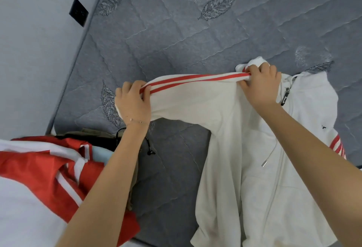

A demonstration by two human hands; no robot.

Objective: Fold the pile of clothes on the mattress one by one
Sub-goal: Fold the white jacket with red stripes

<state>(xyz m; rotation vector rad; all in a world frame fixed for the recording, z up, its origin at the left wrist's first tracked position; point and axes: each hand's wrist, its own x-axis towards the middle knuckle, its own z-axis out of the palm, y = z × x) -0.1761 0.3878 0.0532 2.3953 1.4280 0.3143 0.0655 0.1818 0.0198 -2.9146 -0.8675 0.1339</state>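
Note:
A white zip hoodie (244,168) with red stripes lies front-up on the grey quilted mattress (176,41). Its left sleeve (195,90) is stretched sideways above the mattress between my two hands. My left hand (133,102) grips the cuff end of the sleeve. My right hand (262,84) grips the sleeve near the shoulder, beside the hood. The other striped sleeve (337,145) shows at the right edge. A pile of clothes (49,168), red and white on top, sits at the lower left.
A grey wall with a black socket plate (78,12) runs along the mattress's left side. A dark garment with a black cord (148,149) pokes out from the pile. The far part of the mattress bears only leaf embroidery.

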